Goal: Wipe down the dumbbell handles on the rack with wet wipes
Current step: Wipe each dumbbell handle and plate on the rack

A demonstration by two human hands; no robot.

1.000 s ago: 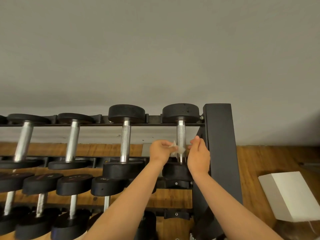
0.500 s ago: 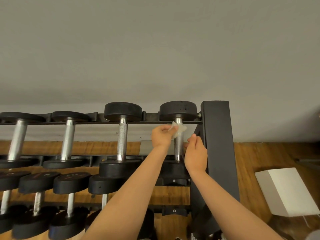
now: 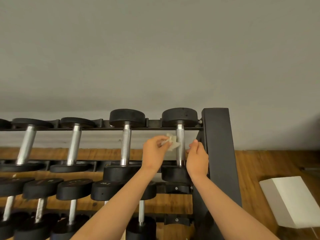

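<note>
Your left grip point(image 3: 153, 153) is pinching the soft, limp wet wipe point(image 3: 171, 143) against the rightmost top-rack dumbbell handle point(image 3: 180, 134); your right grip point(image 3: 197, 157) is hovering loosely curled, empty, beside it. Pinch a bunched fold.

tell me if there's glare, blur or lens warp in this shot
Head view: soft, even light with no hard shadows; bright streaks of glare run down the chrome of the rightmost handle; the wet wipe looks soft, its edges not crisp; wide-angle warp makes the rack post lean and fans the left handles outward; the lower tier at bottom left is dim.
</note>
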